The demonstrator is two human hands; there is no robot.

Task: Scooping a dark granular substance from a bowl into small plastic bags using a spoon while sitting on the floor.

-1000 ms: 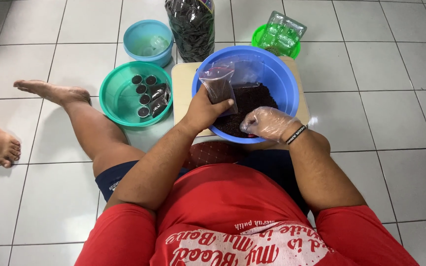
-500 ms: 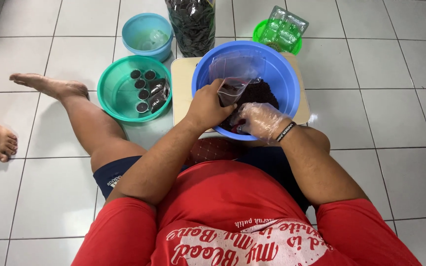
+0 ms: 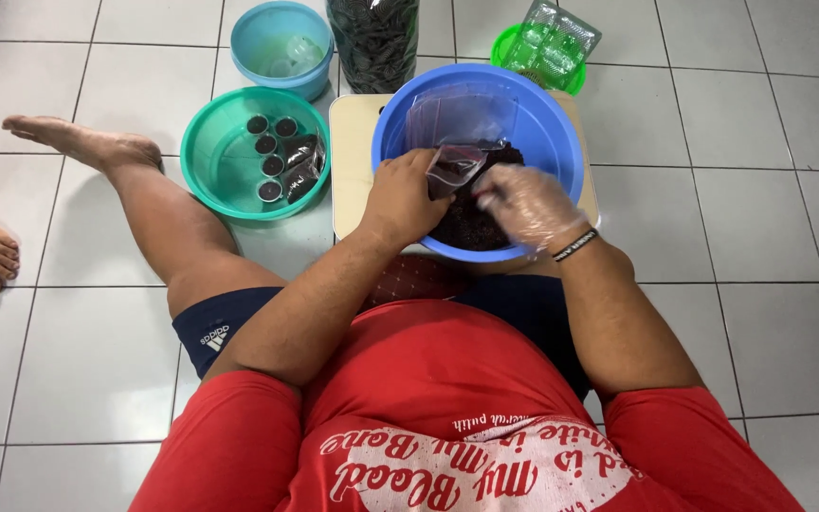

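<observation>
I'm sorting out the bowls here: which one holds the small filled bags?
The teal green basin, left of the big blue basin; its bags sit inside, while the small light-blue bowl behind holds only clear plastic.

**Clear bag held over dark filling in blue basin**

A small clear plastic bag (image 3: pixel 454 163), partly filled with dark material, tilts above the blue basin (image 3: pixel 552 123). The basin, resting on a pale board, holds a heap of dark, possibly soil-like, filling (image 3: pixel 466 220).
</observation>
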